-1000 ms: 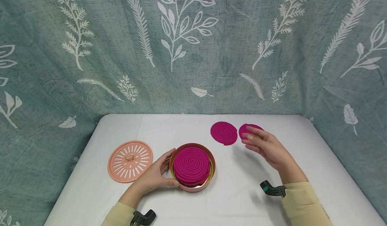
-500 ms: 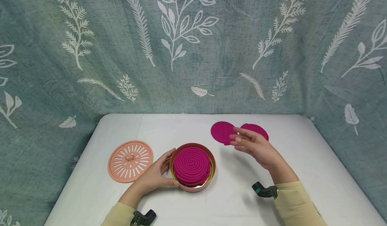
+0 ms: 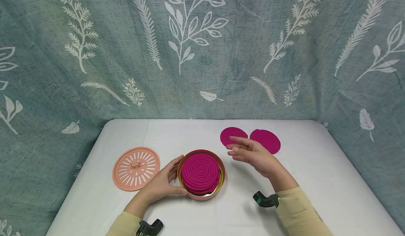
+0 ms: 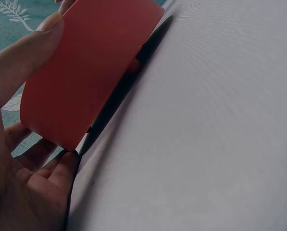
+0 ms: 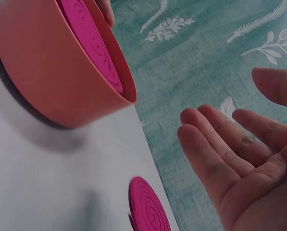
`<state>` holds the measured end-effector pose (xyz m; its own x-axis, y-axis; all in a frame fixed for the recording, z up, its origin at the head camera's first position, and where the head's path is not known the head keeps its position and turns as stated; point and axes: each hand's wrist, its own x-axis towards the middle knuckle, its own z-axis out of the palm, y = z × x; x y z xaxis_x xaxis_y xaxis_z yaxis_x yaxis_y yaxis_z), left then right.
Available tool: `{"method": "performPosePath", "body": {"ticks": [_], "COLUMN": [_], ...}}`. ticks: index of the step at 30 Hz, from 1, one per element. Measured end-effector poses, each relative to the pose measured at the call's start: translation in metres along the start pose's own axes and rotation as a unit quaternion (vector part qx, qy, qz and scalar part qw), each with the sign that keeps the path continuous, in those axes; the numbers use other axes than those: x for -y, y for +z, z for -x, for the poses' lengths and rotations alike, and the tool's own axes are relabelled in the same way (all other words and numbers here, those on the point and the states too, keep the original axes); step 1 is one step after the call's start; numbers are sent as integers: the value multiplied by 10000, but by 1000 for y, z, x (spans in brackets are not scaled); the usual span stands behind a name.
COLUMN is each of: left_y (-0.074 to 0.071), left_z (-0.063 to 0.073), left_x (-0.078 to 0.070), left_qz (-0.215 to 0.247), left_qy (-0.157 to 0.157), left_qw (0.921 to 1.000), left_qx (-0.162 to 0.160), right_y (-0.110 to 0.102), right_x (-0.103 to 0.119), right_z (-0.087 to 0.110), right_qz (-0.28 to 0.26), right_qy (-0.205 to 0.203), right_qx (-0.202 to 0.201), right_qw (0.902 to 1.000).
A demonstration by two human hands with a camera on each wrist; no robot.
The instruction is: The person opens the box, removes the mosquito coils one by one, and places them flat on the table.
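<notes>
A round coral tin [image 3: 223, 179] stands mid-table, gold inside, with magenta mosquito coils [image 3: 200, 172] stacked in it. My left hand [image 3: 160, 184] grips the tin's left side, thumb at the front and fingers behind; the left wrist view shows them round its red wall [image 4: 85, 72]. My right hand [image 3: 254, 157] hovers in the air right of the tin, fingers extended and holding nothing. Beyond it lie two loose coils, the left coil [image 3: 230, 134] partly covered by the fingertips in the head view, the right coil [image 3: 266, 141] mostly in sight.
A coral slotted lid [image 3: 136, 168] with a small raised loop lies flat left of the tin, near my left forearm. The white table [image 3: 177, 134] ends at a green leaf-patterned cloth [image 3: 202, 53] behind and at the sides.
My right hand has moved left, from over the right loose coil to in front of the left one, nearer the tin. The left hand and the tin have stayed put.
</notes>
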<state>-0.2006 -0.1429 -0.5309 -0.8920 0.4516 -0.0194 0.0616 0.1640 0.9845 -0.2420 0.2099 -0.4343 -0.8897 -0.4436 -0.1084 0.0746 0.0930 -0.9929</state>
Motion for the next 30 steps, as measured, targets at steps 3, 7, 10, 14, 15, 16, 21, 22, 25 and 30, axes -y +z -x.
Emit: {"method": "performPosePath", "body": {"ticks": [3, 7, 10, 14, 15, 16, 21, 22, 25, 30], "left_y": [0, 1, 1, 1, 1, 1, 1, 1, 1, 1], "left_z": [0, 0, 0, 1, 1, 1, 1, 1, 0, 0], "left_x": [-1, -2, -1, -2, -2, -3, -4, -4, -4, -4], "left_qz": [-25, -41, -14, 3, -9, -13, 7, 11, 28, 8], "left_qy": [-29, -9, -35, -65, -66, -50, -65, -62, -76, -76], "left_qw": [10000, 10000, 10000, 10000, 10000, 10000, 10000, 10000, 10000, 10000], "left_qx": [-28, -34, -47, -42, -35, -28, -3, 0, 10, 15], "right_y": [6, 14, 20, 27, 29, 30, 37, 39, 43, 52], "right_x": [-1, -3, -4, -5, -5, -4, -2, -1, 0, 2], "right_z": [-4, -9, -12, -15, -16, -16, -18, -18, -18, -19], "right_qz": [-24, -48, -23, 70, 89, 105, 270, 331, 494, 876], "right_qy": [38, 103, 117, 116, 114, 119, 169, 185, 206, 190], "right_qx": [129, 343, 485, 642, 679, 713, 819, 848, 945, 987], "right_qw": [9999, 9993, 9988, 9978, 9976, 9973, 9961, 9957, 9941, 9911]}}
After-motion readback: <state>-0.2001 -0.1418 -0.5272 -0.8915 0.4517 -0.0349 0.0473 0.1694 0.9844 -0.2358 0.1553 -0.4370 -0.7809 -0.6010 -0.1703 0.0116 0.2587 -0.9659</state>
